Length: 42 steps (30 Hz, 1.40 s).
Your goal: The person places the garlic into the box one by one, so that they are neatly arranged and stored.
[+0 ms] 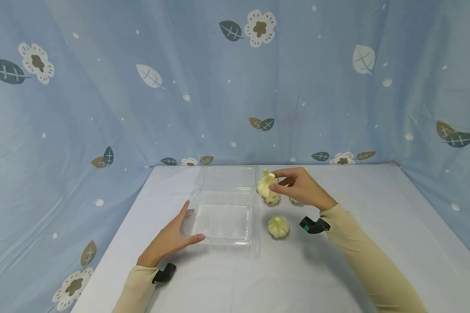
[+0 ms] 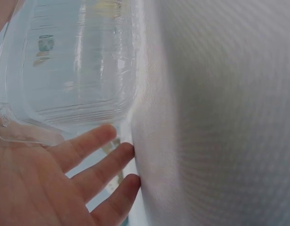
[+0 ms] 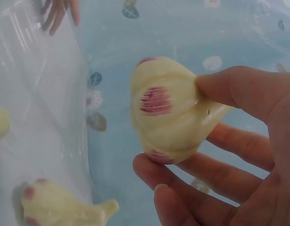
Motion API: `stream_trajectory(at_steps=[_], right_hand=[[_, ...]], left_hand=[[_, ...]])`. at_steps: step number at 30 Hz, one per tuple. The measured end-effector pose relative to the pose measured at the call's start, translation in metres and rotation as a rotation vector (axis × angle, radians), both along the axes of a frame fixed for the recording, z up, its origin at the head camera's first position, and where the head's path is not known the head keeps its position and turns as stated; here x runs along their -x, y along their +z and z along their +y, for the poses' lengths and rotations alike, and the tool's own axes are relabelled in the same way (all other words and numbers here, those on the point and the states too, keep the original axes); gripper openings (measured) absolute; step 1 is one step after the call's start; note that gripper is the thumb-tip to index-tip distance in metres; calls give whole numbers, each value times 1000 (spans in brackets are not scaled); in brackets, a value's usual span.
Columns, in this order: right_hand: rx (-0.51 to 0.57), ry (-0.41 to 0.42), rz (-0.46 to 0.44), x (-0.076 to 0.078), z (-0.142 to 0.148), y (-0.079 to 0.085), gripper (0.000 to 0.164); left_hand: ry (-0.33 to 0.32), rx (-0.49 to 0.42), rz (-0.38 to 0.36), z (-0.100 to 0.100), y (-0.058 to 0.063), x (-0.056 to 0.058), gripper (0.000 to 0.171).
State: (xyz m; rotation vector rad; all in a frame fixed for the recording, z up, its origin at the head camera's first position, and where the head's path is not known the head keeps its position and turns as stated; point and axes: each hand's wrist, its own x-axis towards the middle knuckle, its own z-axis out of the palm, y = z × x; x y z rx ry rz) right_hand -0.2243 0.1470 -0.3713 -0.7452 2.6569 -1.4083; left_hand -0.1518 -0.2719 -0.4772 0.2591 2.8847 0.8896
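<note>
My right hand (image 1: 307, 189) pinches a pale garlic bulb (image 1: 264, 187) above the table, beside a clear plastic box. In the right wrist view thumb and fingers grip this bulb (image 3: 159, 108), which has purple smudges. My left hand (image 1: 170, 239) is spread at the left front corner of the clear box (image 1: 223, 221), whose lid (image 1: 229, 177) lies folded back. The left wrist view shows that hand's straight fingers (image 2: 100, 172) right at the box wall (image 2: 78, 113). A second bulb (image 1: 273, 200) shows just below the held one.
Another garlic bulb (image 1: 278, 227) stands on the white tablecloth (image 1: 282, 278) right of the box. One more bulb (image 1: 295, 201) is mostly hidden behind my right hand. A blue patterned curtain (image 1: 203, 100) hangs behind and beside the table.
</note>
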Motion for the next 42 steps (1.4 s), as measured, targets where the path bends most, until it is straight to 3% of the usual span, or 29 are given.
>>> stream_trajectory(at_steps=[8, 23, 28, 42], right_hand=[[65, 25, -52, 6, -21, -3, 51], [114, 105, -37, 18, -65, -6, 42], [144, 110, -74, 20, -77, -8, 42], [104, 110, -89, 27, -98, -13, 42]], left_hand=[[7, -11, 12, 0, 1, -1, 126], [2, -5, 19, 2, -1, 4, 126], [1, -10, 19, 0, -1, 1, 126], [7, -9, 9, 1, -1, 2, 125]])
